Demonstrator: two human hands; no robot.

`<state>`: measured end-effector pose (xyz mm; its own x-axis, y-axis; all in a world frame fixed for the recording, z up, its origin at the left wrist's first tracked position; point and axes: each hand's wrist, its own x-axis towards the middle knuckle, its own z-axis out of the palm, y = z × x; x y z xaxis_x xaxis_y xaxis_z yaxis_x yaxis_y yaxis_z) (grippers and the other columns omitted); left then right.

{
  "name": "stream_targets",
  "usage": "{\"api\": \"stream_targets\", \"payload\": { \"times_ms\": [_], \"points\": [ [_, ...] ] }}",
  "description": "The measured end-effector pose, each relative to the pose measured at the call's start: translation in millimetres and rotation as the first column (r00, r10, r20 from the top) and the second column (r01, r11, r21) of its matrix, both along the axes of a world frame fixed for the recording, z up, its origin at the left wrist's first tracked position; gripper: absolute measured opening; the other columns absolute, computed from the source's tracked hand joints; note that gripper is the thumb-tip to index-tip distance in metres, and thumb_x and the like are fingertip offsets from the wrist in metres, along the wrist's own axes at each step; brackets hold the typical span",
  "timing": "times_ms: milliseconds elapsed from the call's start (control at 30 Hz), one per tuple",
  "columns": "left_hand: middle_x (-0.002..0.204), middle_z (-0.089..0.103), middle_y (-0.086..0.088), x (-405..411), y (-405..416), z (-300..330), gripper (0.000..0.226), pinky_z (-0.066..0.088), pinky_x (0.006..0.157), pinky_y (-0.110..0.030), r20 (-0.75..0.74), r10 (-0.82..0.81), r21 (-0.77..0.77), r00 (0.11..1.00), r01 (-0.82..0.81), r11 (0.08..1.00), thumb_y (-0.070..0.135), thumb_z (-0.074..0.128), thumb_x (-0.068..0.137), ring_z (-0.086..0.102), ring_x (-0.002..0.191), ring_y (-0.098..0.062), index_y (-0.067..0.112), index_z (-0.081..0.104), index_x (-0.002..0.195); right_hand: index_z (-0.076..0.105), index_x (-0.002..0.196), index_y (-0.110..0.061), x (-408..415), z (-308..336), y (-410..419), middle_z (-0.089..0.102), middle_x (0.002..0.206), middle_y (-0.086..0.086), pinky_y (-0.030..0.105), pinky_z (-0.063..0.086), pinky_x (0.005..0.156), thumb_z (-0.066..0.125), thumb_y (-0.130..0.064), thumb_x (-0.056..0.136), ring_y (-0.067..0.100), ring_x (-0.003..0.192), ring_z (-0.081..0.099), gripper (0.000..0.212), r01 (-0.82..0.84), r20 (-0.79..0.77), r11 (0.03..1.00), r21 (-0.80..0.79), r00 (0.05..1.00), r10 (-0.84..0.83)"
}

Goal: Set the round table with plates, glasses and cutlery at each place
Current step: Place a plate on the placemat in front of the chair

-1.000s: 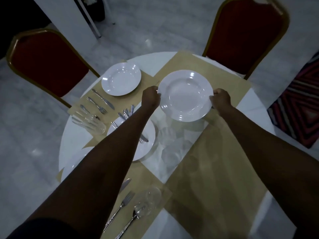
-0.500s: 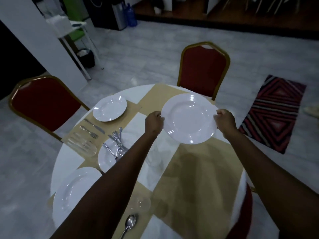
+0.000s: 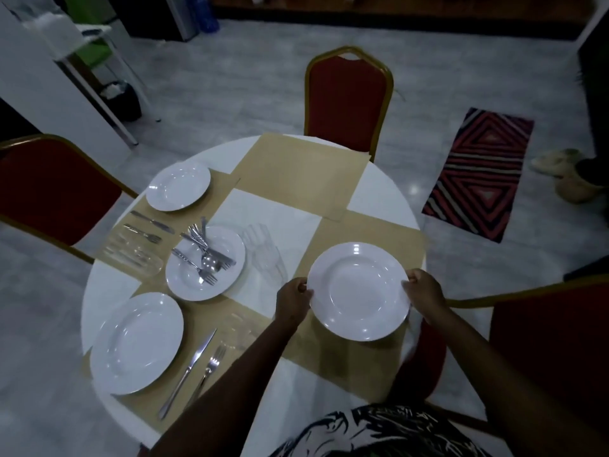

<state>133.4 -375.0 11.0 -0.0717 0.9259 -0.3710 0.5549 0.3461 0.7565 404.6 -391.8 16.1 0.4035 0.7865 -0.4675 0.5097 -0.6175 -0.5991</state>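
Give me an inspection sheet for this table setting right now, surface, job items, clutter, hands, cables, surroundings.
Surface: round white table with tan placemats.
Job's things: held plate above the right placemat; far-left plate, near-left plate, knife and fork beside it; centre plate carrying spare cutlery; clear glasses.
Clutter: nothing seen.
Hands: left hand and right hand grip opposite rims.
Cables: nothing seen.
Surroundings: red chairs, striped rug, grey floor.
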Motion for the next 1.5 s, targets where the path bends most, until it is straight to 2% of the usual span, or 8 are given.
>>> {"api": "stream_targets", "payload": {
  "times_ms": [133, 233, 333, 600, 733, 967, 1333, 1500],
  "points": [
    [0.091, 0.073, -0.005, -19, -29, -24, 0.02, 0.058, 0.081, -0.047, -0.025, 0.046, -0.079, 0.999, -0.047, 0.996, 0.012, 0.061, 0.083, 0.068, 0.084, -0.025, 0.015, 0.07, 0.101, 0.06, 0.103, -0.012, -20, -4, -28, 0.059, 0.094, 0.004, 0.021, 0.03, 0.065, 0.05, -0.018, 0.09, 0.018, 0.086, 0.049, 0.017, -0.045, -0.01, 0.996, -0.071, 0.999, 0.044],
    [0.089, 0.072, -0.004, -27, -44, -28, 0.021, 0.057, 0.082, -0.046, -0.024, 0.072, -0.112, 0.997, -0.074, 0.991, 0.008, 0.06, 0.083, 0.068, 0.085, -0.026, 0.014, 0.07, 0.1, 0.061, 0.104, -0.009, -28, -17, -39, 0.067, 0.106, 0.011, 0.026, 0.037, 0.073, 0.053, -0.013, 0.089, 0.021, 0.089, 0.055, 0.017, -0.066, -0.057, 0.997, -0.043, 0.996, 0.064],
    [0.089, 0.072, -0.005, -32, -52, -31, 0.022, 0.057, 0.082, -0.044, -0.026, 0.084, -0.129, 0.996, -0.087, 0.988, 0.007, 0.059, 0.083, 0.068, 0.085, -0.026, 0.016, 0.07, 0.099, 0.061, 0.098, -0.01, -32, -26, -45, 0.068, 0.102, 0.011, 0.028, 0.04, 0.072, 0.055, -0.012, 0.087, 0.023, 0.088, 0.058, 0.012, -0.059, -0.046, 0.997, -0.041, 0.997, 0.057],
    [0.09, 0.072, -0.003, -35, -62, -43, 0.028, 0.058, 0.083, -0.043, -0.024, 0.086, -0.161, 0.996, -0.089, 0.983, 0.007, 0.059, 0.082, 0.067, 0.084, -0.024, 0.017, 0.07, 0.106, 0.061, 0.105, -0.007, -33, -34, -52, 0.066, 0.104, 0.011, 0.027, 0.039, 0.073, 0.054, -0.011, 0.088, 0.021, 0.086, 0.056, 0.019, -0.06, -0.064, 0.996, -0.064, 0.996, 0.056],
    [0.087, 0.072, -0.002, -35, -63, -45, 0.028, 0.056, 0.08, -0.038, -0.035, 0.066, -0.167, 0.997, -0.071, 0.983, 0.008, 0.06, 0.081, 0.064, 0.077, -0.019, 0.017, 0.07, 0.106, 0.061, 0.106, -0.007, -30, -39, -58, 0.066, 0.105, 0.011, 0.031, 0.046, 0.077, 0.054, -0.011, 0.089, 0.024, 0.09, 0.059, 0.02, -0.048, -0.074, 0.996, -0.077, 0.996, 0.042],
    [0.09, 0.073, -0.001, -34, -60, -47, 0.03, 0.057, 0.083, -0.042, -0.052, 0.06, -0.149, 0.997, -0.067, 0.987, 0.011, 0.059, 0.08, 0.068, 0.085, -0.023, 0.019, 0.07, 0.107, 0.062, 0.105, -0.007, -27, -44, -61, 0.066, 0.104, 0.012, 0.036, 0.049, 0.082, 0.055, -0.011, 0.087, 0.027, 0.093, 0.06, 0.019, -0.019, -0.086, 0.998, -0.068, 0.996, 0.014],
    [0.097, 0.072, -0.005, -36, -52, -49, 0.03, 0.056, 0.087, -0.045, -0.022, 0.111, -0.135, 0.994, -0.113, 0.984, 0.008, 0.06, 0.083, 0.068, 0.09, -0.025, 0.015, 0.068, 0.111, 0.061, 0.095, -0.007, -31, -48, -52, 0.066, 0.094, 0.012, 0.038, 0.049, 0.08, 0.054, -0.013, 0.087, 0.029, 0.088, 0.06, 0.012, -0.034, -0.059, 0.998, -0.056, 0.998, 0.031],
    [0.098, 0.071, -0.004, -36, -49, -47, 0.03, 0.055, 0.088, -0.045, -0.021, 0.113, -0.131, 0.993, -0.114, 0.985, 0.008, 0.061, 0.083, 0.067, 0.091, -0.025, 0.015, 0.068, 0.111, 0.06, 0.095, -0.005, -31, -48, -47, 0.066, 0.095, 0.012, 0.033, 0.043, 0.071, 0.053, -0.013, 0.087, 0.026, 0.083, 0.057, 0.014, -0.051, -0.052, 0.998, -0.047, 0.997, 0.048]
  ]
}}
